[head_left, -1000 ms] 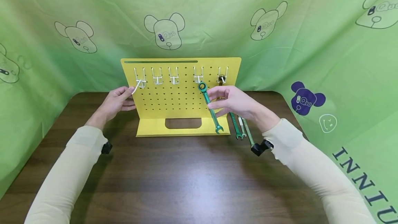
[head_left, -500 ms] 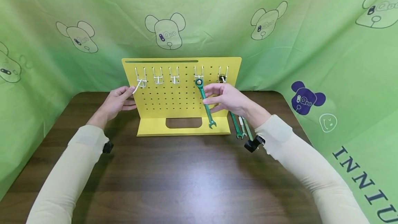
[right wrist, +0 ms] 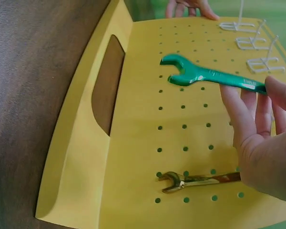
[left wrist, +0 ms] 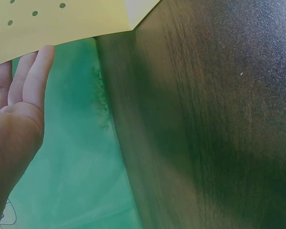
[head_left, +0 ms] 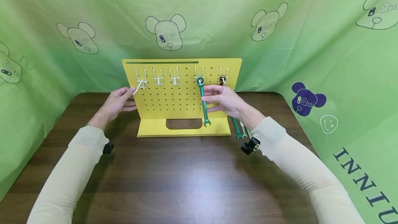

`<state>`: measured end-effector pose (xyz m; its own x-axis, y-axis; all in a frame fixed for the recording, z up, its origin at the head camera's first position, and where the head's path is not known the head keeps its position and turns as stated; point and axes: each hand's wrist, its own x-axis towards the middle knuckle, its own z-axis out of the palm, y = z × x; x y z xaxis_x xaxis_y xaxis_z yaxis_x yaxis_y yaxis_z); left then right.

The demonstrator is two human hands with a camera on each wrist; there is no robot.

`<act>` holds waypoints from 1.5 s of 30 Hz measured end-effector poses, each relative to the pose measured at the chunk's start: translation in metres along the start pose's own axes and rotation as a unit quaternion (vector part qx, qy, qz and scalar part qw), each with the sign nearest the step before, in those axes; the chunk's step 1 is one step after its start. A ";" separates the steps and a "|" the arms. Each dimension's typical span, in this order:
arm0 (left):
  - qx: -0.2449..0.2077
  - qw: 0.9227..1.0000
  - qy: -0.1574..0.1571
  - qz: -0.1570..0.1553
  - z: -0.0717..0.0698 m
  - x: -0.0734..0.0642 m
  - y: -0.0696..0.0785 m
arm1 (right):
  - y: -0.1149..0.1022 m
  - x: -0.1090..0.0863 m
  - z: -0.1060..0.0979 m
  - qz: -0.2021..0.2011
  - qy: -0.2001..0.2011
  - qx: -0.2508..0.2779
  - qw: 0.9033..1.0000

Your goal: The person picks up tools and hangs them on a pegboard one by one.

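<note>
Done, I judge: gold wrench (right wrist: 200, 181) hung at yellow pegboard's (head_left: 186, 98) right end | Doing: my right hand (head_left: 225, 100) pinches green combination wrench (head_left: 204, 104), ring at pegboard's second-from-right hook (head_left: 195, 72), seating unclear; my left hand (head_left: 115, 101) grips pegboard's left edge | Remaining: wrenches (head_left: 237, 129) lying right of pegboard

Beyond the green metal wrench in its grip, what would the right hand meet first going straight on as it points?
Probably the face of the yellow perforated board; the right hand points leftward and toward it, though any gap is hard to judge.
</note>
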<state>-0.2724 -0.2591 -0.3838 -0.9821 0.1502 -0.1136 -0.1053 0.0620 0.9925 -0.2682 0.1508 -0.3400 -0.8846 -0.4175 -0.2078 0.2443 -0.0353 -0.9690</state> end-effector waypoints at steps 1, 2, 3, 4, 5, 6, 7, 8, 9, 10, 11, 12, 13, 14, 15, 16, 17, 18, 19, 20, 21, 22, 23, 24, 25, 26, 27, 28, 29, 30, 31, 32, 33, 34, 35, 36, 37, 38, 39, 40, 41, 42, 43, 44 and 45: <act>0.001 1.000 0.000 0.000 0.000 0.000 0.000 | 0.002 0.001 0.001 0.001 0.005 0.003 1.000; 0.002 1.000 0.000 0.001 0.000 -0.001 0.001 | 0.003 0.003 0.003 0.001 0.009 0.006 1.000; 0.002 1.000 0.000 0.001 0.000 -0.001 0.001 | 0.004 0.004 0.004 0.002 0.013 0.010 1.000; 0.001 1.000 0.000 0.001 -0.001 -0.002 0.001 | 0.006 0.006 0.006 0.002 0.017 0.015 1.000; 0.002 1.000 -0.001 0.002 -0.001 -0.002 0.002 | 0.007 0.008 0.007 0.001 0.020 0.019 1.000; 0.001 1.000 -0.003 0.002 -0.001 -0.002 0.002 | 0.009 0.009 0.008 0.000 0.021 0.022 1.000; -0.001 1.000 -0.004 0.002 -0.001 -0.002 0.002 | 0.010 0.010 0.008 -0.002 0.022 0.026 0.999; -0.002 1.000 -0.006 0.002 -0.001 -0.002 0.002 | 0.011 0.011 0.009 -0.003 0.023 0.031 0.999; -0.004 1.000 -0.008 0.001 -0.001 -0.002 0.002 | 0.012 0.011 0.009 -0.006 0.025 0.035 0.999; -0.005 1.000 -0.009 0.001 -0.001 -0.001 0.002 | 0.013 0.012 0.009 -0.008 0.026 0.039 0.999; -0.005 1.000 -0.010 0.001 -0.001 -0.001 0.001 | 0.014 0.012 0.010 -0.010 0.026 0.042 0.999; -0.007 1.000 -0.010 0.001 -0.001 0.000 0.001 | 0.015 0.012 0.010 -0.013 0.025 0.046 0.999; -0.009 1.000 -0.011 0.000 -0.001 0.000 0.000 | 0.015 0.013 0.010 -0.014 0.027 0.050 0.998; -0.009 1.000 -0.012 0.000 0.000 0.001 -0.001 | 0.015 0.013 0.011 -0.015 0.029 0.053 0.998; -0.010 1.000 -0.013 -0.001 0.000 0.002 -0.002 | 0.016 0.013 0.011 -0.016 0.032 0.055 0.998; -0.012 1.000 -0.014 -0.001 0.000 0.002 -0.002 | 0.015 0.013 0.011 -0.017 0.036 0.057 0.998; -0.012 1.000 -0.014 0.000 0.000 0.003 -0.002 | 0.014 0.013 0.011 -0.017 0.041 0.059 0.997; -0.012 1.000 -0.015 0.000 0.000 0.003 -0.003 | 0.014 0.013 0.012 -0.017 0.047 0.061 0.997; -0.013 1.000 -0.015 0.001 0.001 0.004 -0.003 | 0.013 0.013 0.012 -0.017 0.054 0.062 0.996; -0.013 1.000 -0.015 0.001 0.001 0.004 -0.003 | 0.012 0.013 0.012 -0.018 0.061 0.062 0.996; -0.012 1.000 -0.013 0.002 0.002 0.004 -0.002 | 0.011 0.013 0.013 -0.019 0.067 0.061 0.996; -0.011 1.000 -0.011 0.003 0.002 0.004 -0.002 | 0.011 0.013 0.014 -0.021 0.072 0.060 0.995; -0.008 1.000 -0.010 0.004 0.002 0.003 -0.002 | 0.010 0.013 0.014 -0.022 0.076 0.059 0.995; -0.005 1.000 -0.009 0.004 0.002 0.002 -0.001 | 0.010 0.013 0.015 -0.025 0.079 0.057 0.995; -0.002 1.000 -0.009 0.005 0.002 0.002 0.000 | 0.010 0.013 0.016 -0.026 0.083 0.055 0.995; -0.002 1.000 -0.010 0.004 0.002 0.001 0.000 | 0.010 0.013 0.016 -0.026 0.087 0.053 0.995; 0.001 1.000 -0.011 0.003 0.001 0.000 0.001 | 0.010 0.013 0.017 -0.025 0.088 0.051 0.994; 0.005 1.000 -0.011 0.003 0.001 -0.002 0.002 | 0.010 0.013 0.017 -0.025 0.088 0.051 0.995; 0.008 1.000 -0.011 0.003 0.000 -0.003 0.002 | 0.010 0.013 0.018 -0.024 0.086 0.050 0.995; 0.010 1.000 -0.010 0.003 -0.001 -0.004 0.003 | 0.010 0.012 0.019 -0.023 0.082 0.050 0.995; 0.012 1.000 -0.008 0.002 -0.002 -0.005 0.003 | 0.011 0.012 0.019 -0.021 0.078 0.049 0.996; 0.013 1.000 -0.008 0.002 -0.003 -0.005 0.003 | 0.011 0.011 0.020 -0.019 0.074 0.048 0.996; 0.017 1.000 -0.007 0.004 -0.004 -0.006 0.003 | 0.011 0.011 0.020 -0.019 0.069 0.047 0.996; 0.018 1.000 -0.007 0.006 -0.004 -0.006 0.003 | 0.012 0.010 0.019 -0.020 0.064 0.046 0.997; 0.017 1.000 -0.008 0.008 -0.004 -0.005 0.003 | 0.011 0.010 0.019 -0.019 0.063 0.045 0.997; 0.015 1.000 -0.010 0.008 -0.003 -0.004 0.003 | 0.011 0.009 0.017 -0.019 0.062 0.045 0.997; 0.013 1.000 -0.012 0.008 -0.003 -0.003 0.003 | 0.011 0.008 0.016 -0.018 0.061 0.045 0.997; 0.012 1.000 -0.014 0.008 -0.002 -0.002 0.003 | 0.010 0.007 0.015 -0.018 0.059 0.046 0.997; 0.011 1.000 -0.014 0.007 -0.002 -0.002 0.003 | 0.010 0.006 0.014 -0.017 0.056 0.048 0.997; 0.010 1.000 -0.013 0.006 -0.001 -0.001 0.003 | 0.009 0.005 0.013 -0.017 0.053 0.050 0.997; 0.009 1.000 -0.011 0.005 -0.001 -0.001 0.002 | 0.009 0.004 0.012 -0.015 0.050 0.051 0.997; 0.008 1.000 -0.010 0.004 0.000 0.000 0.001 | 0.008 0.003 0.011 -0.015 0.046 0.051 0.998; 0.007 1.000 -0.009 0.003 0.000 0.000 0.001 | 0.008 0.002 0.010 -0.014 0.042 0.051 0.998; 0.006 1.000 -0.008 0.003 0.000 0.000 0.000 | 0.007 0.001 0.010 -0.014 0.039 0.050 0.998; 0.004 1.000 -0.008 0.002 0.000 0.000 -0.001 | 0.006 0.000 0.009 -0.013 0.036 0.049 0.998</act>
<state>-0.2719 -0.2593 -0.3844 -0.9798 0.1669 -0.1102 -0.0997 0.0702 0.9925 -0.2628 0.1424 -0.3446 -0.9166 -0.3485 -0.1959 0.2560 -0.1351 -0.9572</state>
